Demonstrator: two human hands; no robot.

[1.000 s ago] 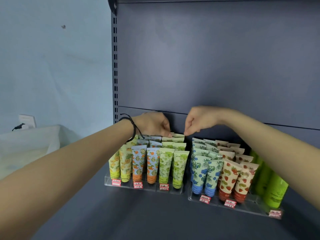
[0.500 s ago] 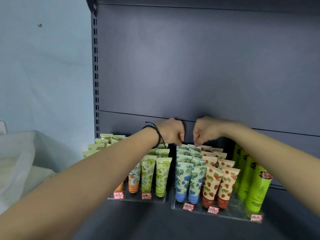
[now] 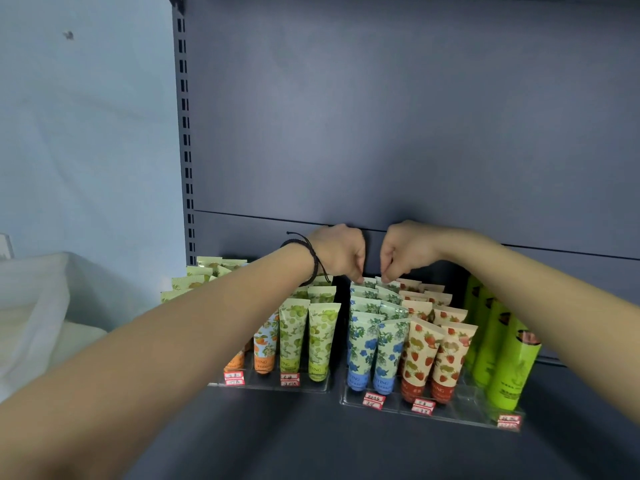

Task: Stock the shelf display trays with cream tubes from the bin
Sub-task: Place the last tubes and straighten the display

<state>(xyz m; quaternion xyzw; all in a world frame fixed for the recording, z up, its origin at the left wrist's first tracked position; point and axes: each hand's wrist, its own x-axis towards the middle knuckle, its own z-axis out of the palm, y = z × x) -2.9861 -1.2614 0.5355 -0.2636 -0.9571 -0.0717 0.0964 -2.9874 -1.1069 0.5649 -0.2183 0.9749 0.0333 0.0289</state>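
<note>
Two clear display trays stand on the dark shelf, the left tray and the right tray. Both hold rows of upright cream tubes. Orange tubes and green-fruit tubes fill the left tray; blue-flower tubes and strawberry tubes fill the right one. My left hand, with a black cord bracelet on the wrist, and my right hand reach to the back of the blue-flower rows. Each hand pinches the crimped top of a rearmost blue-flower tube. My forearm hides part of the left tray.
Tall bright green tubes stand at the right end of the right tray. A white bin sits to the left of the shelf. More pale green tube tops show behind my left forearm. The grey shelf back panel rises right behind the trays.
Both hands shifted right, from the back of the green-fruit rows in the left tray to the back of the blue-flower rows in the right tray. The view shifted a little.
</note>
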